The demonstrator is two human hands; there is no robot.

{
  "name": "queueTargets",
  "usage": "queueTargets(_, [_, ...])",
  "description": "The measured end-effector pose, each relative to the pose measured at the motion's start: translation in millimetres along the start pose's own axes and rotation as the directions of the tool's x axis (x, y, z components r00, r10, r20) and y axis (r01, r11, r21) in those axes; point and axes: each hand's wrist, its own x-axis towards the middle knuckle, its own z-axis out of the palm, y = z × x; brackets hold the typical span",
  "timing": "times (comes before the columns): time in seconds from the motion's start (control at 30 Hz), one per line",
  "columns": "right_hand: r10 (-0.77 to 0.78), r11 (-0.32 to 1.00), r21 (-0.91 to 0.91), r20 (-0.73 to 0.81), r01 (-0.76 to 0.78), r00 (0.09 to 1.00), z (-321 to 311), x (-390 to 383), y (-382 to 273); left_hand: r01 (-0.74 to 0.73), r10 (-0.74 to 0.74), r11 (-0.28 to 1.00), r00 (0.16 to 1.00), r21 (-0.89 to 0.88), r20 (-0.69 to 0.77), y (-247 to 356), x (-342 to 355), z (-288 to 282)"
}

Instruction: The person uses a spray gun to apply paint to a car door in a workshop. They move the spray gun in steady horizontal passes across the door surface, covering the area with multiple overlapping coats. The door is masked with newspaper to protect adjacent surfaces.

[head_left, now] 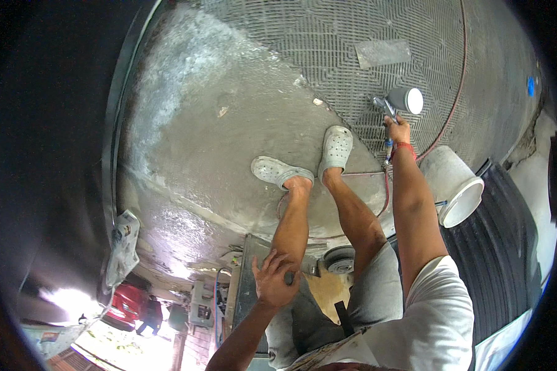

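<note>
My right hand [399, 131] is stretched out ahead to the right, its fingers wrapped round the handle of a spray gun [387, 111]. On the gun sits a grey cup with a white round end [413, 101]. A reddish hose [444, 133] runs near the hand and along the floor. My left hand [272, 281] lies on my left leg around the knee, fingers spread. A small dark round patch shows beside its thumb; I cannot tell what it is.
A white bucket [470, 201] lies tipped beside my right arm, next to black ribbed sheeting [504, 241]. Patterned matting [328, 37] covers the floor ahead, with a grey flat piece [384, 54] on it. A long dark panel [62, 154] stands at left, with crumpled newspaper [125, 238] by its edge.
</note>
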Motion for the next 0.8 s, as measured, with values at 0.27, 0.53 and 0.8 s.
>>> queueTargets(0.27, [0.005, 0.996, 0.095, -0.004, -0.004, 1.000, -3, 0, -31, 0.007, -0.018, 0.991, 0.997, 0.131, 0.080, 26, 15, -13])
queueTargets(0.53, [-0.036, 0.998, 0.052, -0.124, 0.042, 0.992, -47, -37, -15, -0.098, -0.002, 0.939, 0.956, 0.329, 0.292, 74, 36, -14])
queueTargets(0.8, [-0.088, 0.993, -0.060, 0.224, 0.104, 0.971, -160, -276, -20, -0.314, 0.261, 0.880, 0.947, 0.357, 0.188, 117, -20, -8])
